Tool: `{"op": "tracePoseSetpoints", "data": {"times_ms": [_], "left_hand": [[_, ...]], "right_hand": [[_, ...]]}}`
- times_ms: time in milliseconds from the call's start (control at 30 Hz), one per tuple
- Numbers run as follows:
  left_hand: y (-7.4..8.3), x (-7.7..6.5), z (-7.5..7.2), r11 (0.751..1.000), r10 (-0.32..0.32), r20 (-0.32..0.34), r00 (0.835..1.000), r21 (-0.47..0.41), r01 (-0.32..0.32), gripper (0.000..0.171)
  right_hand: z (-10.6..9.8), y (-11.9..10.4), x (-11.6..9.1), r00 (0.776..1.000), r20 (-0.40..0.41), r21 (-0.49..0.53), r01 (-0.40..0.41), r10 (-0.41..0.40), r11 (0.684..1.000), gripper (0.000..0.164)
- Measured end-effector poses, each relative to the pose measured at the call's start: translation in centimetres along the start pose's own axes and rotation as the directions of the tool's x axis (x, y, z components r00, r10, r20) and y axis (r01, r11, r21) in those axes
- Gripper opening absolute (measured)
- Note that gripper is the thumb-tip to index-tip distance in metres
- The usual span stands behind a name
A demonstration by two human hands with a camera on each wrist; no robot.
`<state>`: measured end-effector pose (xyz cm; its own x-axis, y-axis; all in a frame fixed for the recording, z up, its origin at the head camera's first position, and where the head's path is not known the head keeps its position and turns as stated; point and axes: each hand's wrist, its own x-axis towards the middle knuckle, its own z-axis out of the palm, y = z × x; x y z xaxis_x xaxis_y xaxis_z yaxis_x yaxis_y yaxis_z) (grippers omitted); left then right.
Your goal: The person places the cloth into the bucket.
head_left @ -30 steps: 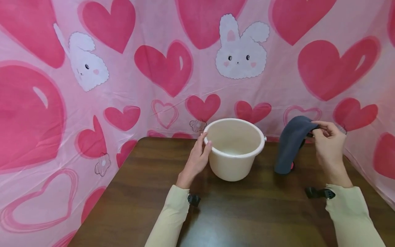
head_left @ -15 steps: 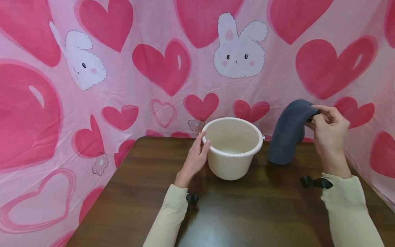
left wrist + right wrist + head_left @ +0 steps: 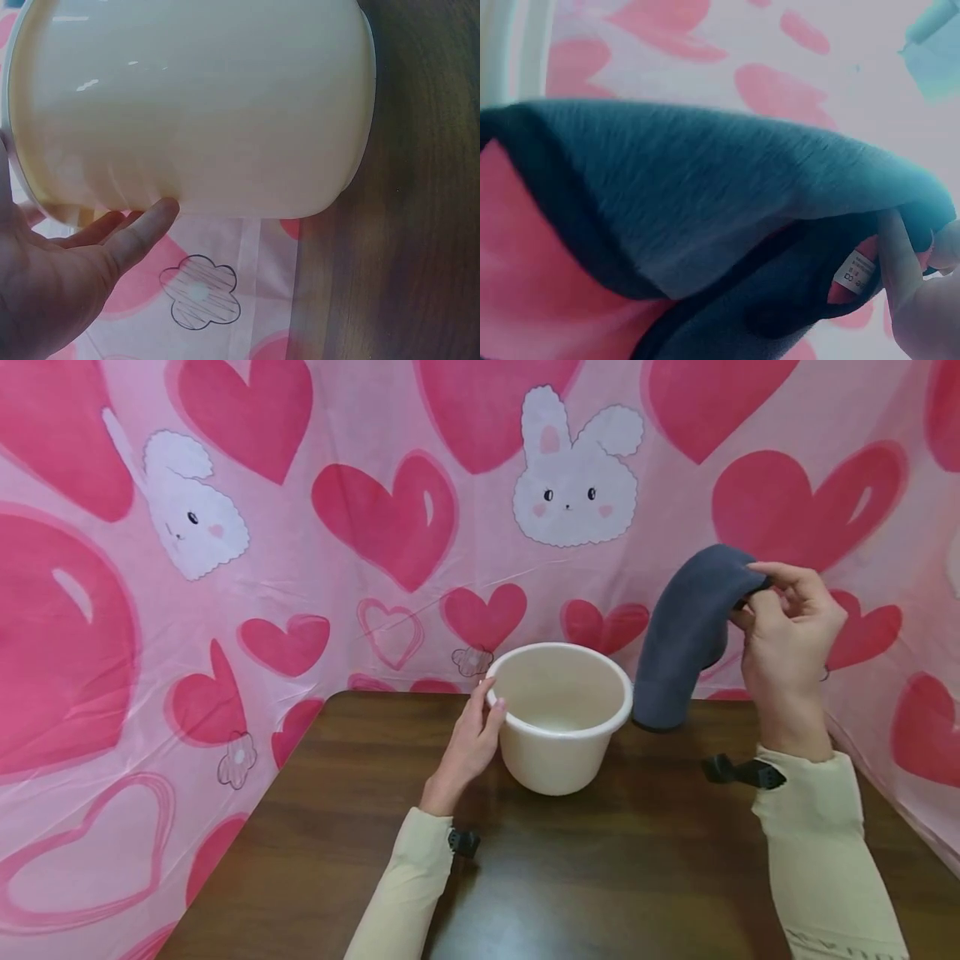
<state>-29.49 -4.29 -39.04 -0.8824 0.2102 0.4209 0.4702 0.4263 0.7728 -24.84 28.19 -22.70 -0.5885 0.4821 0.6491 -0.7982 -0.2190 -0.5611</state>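
Note:
A cream plastic bucket (image 3: 558, 760) stands upright on the table. My left hand (image 3: 468, 747) rests against its left side near the rim. In the left wrist view the fairly straight fingers (image 3: 142, 232) touch the bucket's outer wall. To the right of the bucket, my right hand (image 3: 795, 635) pinches one end of a grey-blue fleece item (image 3: 682, 643) and holds it in the air. The rest of that item hangs down, its lower end close to the bucket's right rim. In the right wrist view it shows black trim, a red-pink lining (image 3: 547, 262) and a white label (image 3: 853, 271); its exact kind is unclear.
Under everything lies a dark brown wooden table (image 3: 585, 877). Behind it and at the sides hangs a pink cloth (image 3: 390, 410) printed with hearts and rabbits. A dark strap with a small black device (image 3: 742, 770) is on my right wrist.
My right hand has lifted the fleece item and brought it left, closer to the bucket. The left hand stays at the bucket's side; the whole head view has shifted slightly.

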Motion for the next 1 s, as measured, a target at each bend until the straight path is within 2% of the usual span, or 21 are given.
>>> {"op": "tracePoseSetpoints", "data": {"times_ms": [233, 567, 733, 800, 867, 1000], "left_hand": [[0.1, -0.2, -0.1, 1.0, -0.008, 0.009, 1.0, 0.003, 0.008, 0.054], [0.1, -0.3, -0.1, 1.0, -0.016, 0.002, 1.0, 0.016, 0.016, 0.055], [0.1, -0.3, 0.0, 1.0, -0.013, -0.002, 1.0, 0.015, 0.013, 0.055], [0.1, -0.3, 0.1, 1.0, -0.011, -0.001, 1.0, 0.014, 0.011, 0.055], [0.1, -0.3, 0.1, 1.0, -0.013, 0.005, 1.0, 0.013, 0.013, 0.055], [0.0, -0.3, 0.3, 1.0, -0.011, 0.016, 1.0, 0.014, 0.011, 0.056]], "right_hand": [[3.7, 0.2, -0.3, 0.998, 0.028, 0.057, 0.052, -0.054, 0.997, 0.026], [6.5, 2.1, -2.5, 0.998, 0.064, 0.025, 0.016, -0.018, 1.0, 0.022], [7.2, 3.2, -4.0, 0.988, 0.151, -0.038, -0.029, 0.035, 0.999, 0.025], [7.0, 3.8, -4.7, 0.973, 0.217, -0.127, -0.049, 0.076, 0.991, 0.027], [6.6, 4.3, -5.3, 0.947, 0.283, -0.228, -0.087, 0.152, 0.97, 0.029], [5.2, 4.9, -5.9, 0.871, 0.363, -0.459, -0.141, 0.33, 0.877, 0.034]]}}
